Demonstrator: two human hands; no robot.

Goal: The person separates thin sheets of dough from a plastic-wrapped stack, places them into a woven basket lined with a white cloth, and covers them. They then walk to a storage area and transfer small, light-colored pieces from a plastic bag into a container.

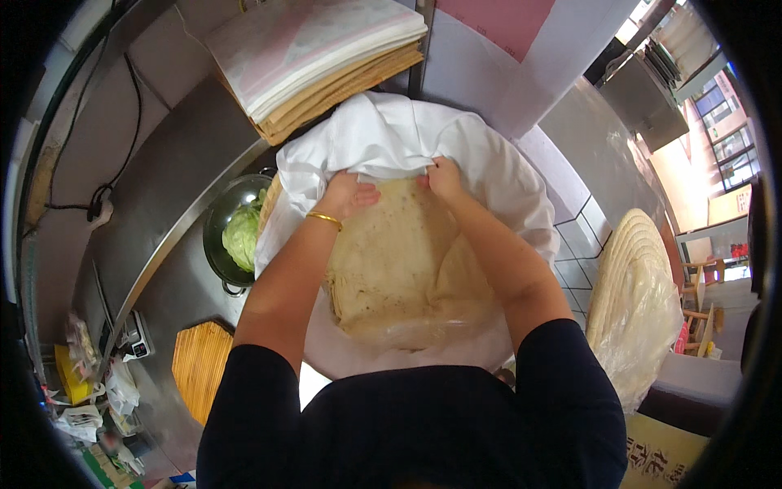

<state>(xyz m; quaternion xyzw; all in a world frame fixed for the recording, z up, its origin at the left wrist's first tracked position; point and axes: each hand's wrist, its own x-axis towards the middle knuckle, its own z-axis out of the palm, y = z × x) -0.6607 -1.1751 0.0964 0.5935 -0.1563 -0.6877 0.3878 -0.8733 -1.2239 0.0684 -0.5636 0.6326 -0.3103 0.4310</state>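
A white cloth [507, 165] lines a large round container in front of me. Inside it lies a stack of thin, pale flatbread-like sheets [391, 257], partly under clear plastic film [464, 305] at the right and near side. My right hand [445, 177] pinches the far fold of the cloth above the stack. My left hand [351, 194], with a gold bracelet at the wrist, is at the cloth's edge on the far left of the stack; its fingers extend over the sheets, and its thumb is partly hidden by the cloth.
Left of the container, a metal wok-like pan [214, 244] holds green cabbage [244, 238]. A slatted wooden board [201, 367] lies nearer. Stacked paper sheets [330, 67] stand beyond the cloth. At right are nested round woven-looking pieces under plastic [635, 305]. Bags and a small scale [137, 339] sit far left.
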